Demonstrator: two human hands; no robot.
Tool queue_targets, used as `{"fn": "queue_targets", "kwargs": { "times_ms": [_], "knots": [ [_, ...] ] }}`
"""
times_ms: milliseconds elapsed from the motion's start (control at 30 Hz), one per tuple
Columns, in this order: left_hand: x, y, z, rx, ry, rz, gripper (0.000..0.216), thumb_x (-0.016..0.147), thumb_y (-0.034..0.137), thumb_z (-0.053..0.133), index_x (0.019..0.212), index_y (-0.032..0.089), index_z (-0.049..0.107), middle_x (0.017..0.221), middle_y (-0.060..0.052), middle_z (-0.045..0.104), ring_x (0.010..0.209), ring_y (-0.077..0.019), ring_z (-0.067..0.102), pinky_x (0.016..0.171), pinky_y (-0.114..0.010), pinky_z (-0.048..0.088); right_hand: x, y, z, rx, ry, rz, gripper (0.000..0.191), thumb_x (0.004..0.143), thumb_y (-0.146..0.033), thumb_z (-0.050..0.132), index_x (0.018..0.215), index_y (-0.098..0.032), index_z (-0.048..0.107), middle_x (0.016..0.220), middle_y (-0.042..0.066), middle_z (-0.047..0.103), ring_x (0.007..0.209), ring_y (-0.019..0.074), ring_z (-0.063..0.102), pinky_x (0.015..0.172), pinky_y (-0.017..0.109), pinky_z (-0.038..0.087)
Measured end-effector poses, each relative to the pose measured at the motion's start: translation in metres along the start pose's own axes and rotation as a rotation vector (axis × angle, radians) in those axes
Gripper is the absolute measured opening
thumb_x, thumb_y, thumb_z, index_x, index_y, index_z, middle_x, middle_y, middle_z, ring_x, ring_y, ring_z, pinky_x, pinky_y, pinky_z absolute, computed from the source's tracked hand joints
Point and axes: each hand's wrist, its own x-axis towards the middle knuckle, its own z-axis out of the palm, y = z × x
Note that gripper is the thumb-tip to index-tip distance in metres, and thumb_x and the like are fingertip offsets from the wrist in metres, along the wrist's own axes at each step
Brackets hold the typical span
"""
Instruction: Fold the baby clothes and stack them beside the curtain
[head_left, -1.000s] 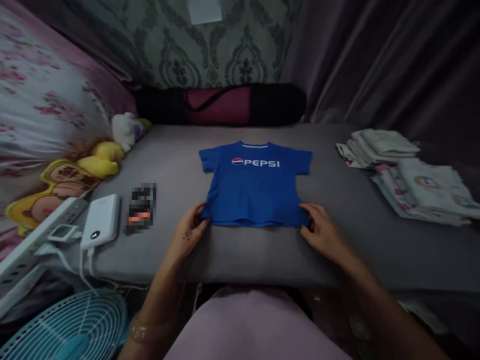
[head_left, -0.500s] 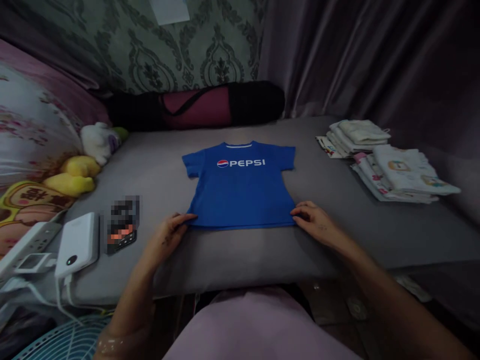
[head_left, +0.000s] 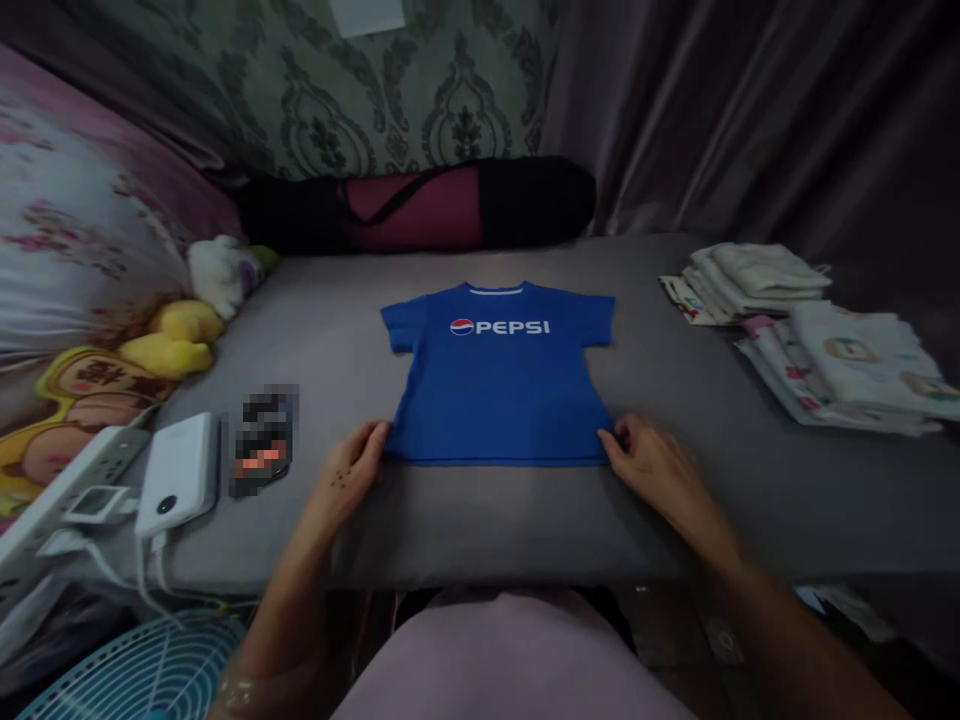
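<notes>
A blue T-shirt (head_left: pixel 499 390) with a white PEPSI print lies flat and face up on the grey bed sheet, its neckline away from me. At its lower left corner, my left hand (head_left: pixel 352 470) is closed, with thumb and fingers pinching the edge of the fabric. Its other fingers are partly hidden. My right hand (head_left: pixel 651 465) pinches the lower right corner between thumb and fingers. The hem runs nearly straight between both hands.
Folded cloths are stacked in two piles (head_left: pixel 757 280) on the right. A white power bank (head_left: pixel 178 475), a power strip (head_left: pixel 67 490) and a blurred dark item (head_left: pixel 262 440) lie left. Plush toys (head_left: pixel 176 335) and a long black-and-maroon bag (head_left: pixel 420 208) lie farther back. A blue fan (head_left: pixel 142 670) stands below.
The view has turned slightly left, so everything appears farther right. My left fingers have curled in around the shirt's corner, and my right hand's grip has shifted slightly. The shirt stays flat.
</notes>
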Motion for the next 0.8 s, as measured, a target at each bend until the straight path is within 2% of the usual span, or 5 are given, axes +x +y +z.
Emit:
{"fn": "queue_targets", "kwargs": {
  "times_ms": [200,367,500,700,800],
  "knots": [
    [0.008,-0.005,0.016,-0.057,0.163,-0.010,0.034,0.080,0.043,0.054,0.101,0.017,0.057,0.065,0.003,0.055,0.063,-0.0154,0.054,0.057,-0.026,0.040,0.023,0.033,0.015,0.291,-0.047,-0.079,0.031,0.082,-0.049,0.049,0.071,-0.022,0.058,0.063,0.004,0.065,0.057,0.0196,0.061,0.054,0.030,0.042],
    [0.008,-0.010,0.010,-0.049,0.095,-0.013,0.030,0.078,0.041,0.058,0.099,0.019,0.057,0.062,0.004,0.053,0.058,-0.0134,0.051,0.053,-0.024,0.036,0.038,0.048,0.017,0.376,-0.107,-0.011,0.029,0.071,-0.052,0.058,0.068,-0.023,0.060,0.056,0.002,0.064,0.051,0.0198,0.060,0.048,0.030,0.042],
    [0.011,-0.012,0.006,0.002,0.061,-0.001,0.031,0.078,0.042,0.058,0.098,0.018,0.059,0.062,0.004,0.054,0.058,-0.0136,0.050,0.053,-0.025,0.035,0.035,0.042,0.015,0.380,-0.117,-0.048,0.026,0.074,-0.049,0.056,0.070,-0.024,0.059,0.051,0.000,0.060,0.046,0.0177,0.057,0.045,0.028,0.039],
    [0.014,-0.018,-0.010,-0.063,-0.106,0.025,0.044,0.074,0.053,0.061,0.101,0.018,0.060,0.060,0.005,0.053,0.053,-0.0128,0.048,0.048,-0.023,0.035,0.023,0.038,-0.004,0.144,-0.142,-0.132,0.018,0.083,-0.038,0.052,0.075,-0.023,0.060,0.062,0.002,0.064,0.054,0.0175,0.058,0.050,0.029,0.038],
    [0.029,-0.010,-0.015,0.054,-0.039,0.104,0.046,0.079,0.057,0.057,0.103,0.018,0.061,0.067,0.001,0.058,0.058,-0.0152,0.053,0.053,-0.026,0.042,0.027,0.018,-0.016,-0.059,-0.055,-0.197,0.014,0.085,-0.032,0.054,0.084,-0.021,0.064,0.077,0.008,0.067,0.069,0.0238,0.064,0.060,0.034,0.045]
  ]
}}
